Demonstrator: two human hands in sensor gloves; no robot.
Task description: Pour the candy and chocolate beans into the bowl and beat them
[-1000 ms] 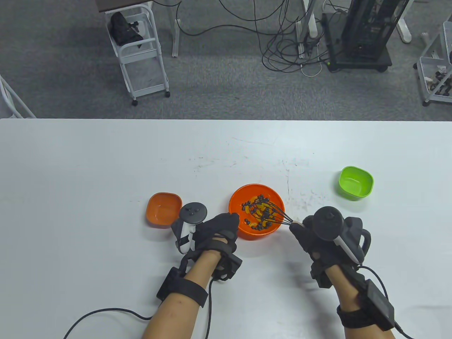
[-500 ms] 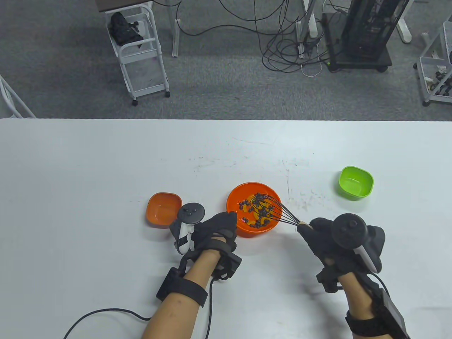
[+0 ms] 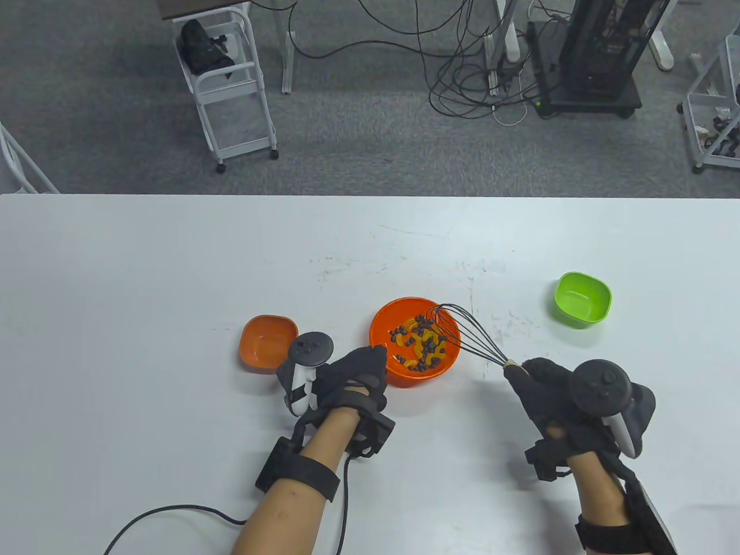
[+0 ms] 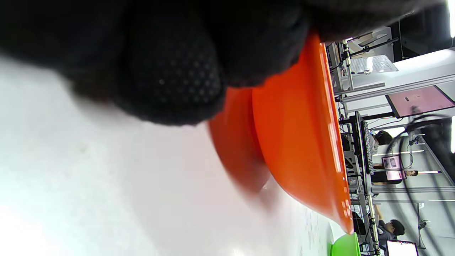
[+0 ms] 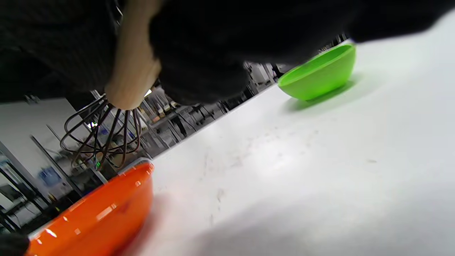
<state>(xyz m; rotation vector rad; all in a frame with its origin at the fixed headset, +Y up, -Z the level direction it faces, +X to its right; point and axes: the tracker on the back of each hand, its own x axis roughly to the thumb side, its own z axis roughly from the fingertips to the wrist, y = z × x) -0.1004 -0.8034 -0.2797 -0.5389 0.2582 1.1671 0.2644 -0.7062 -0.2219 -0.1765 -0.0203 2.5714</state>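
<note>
The round orange bowl point(image 3: 386, 315) holds yellow candy and dark chocolate beans point(image 3: 421, 346). My left hand point(image 3: 370, 359) grips the bowl's left rim; in the left wrist view its gloved fingers point(image 4: 170, 78) lie against the bowl's wall point(image 4: 295, 142). My right hand point(image 3: 523, 373) grips the pale handle of a black wire whisk point(image 3: 465, 335). The whisk's head hangs tilted over the bowl's right side, lifted clear of the sweets. In the right wrist view the whisk's wires point(image 5: 99, 142) stand above the bowl's rim point(image 5: 99, 217).
An empty small orange dish point(image 3: 267, 344) lies left of my left hand. An empty green dish point(image 3: 582, 299) point(image 5: 320, 78) sits at the right. Beyond the table's far edge are a white cart point(image 3: 228, 87) and floor cables.
My right hand has drawn back to the right and lifted the whisk's head out of the sweets to the bowl's right side. The left hand stays on the bowl.
</note>
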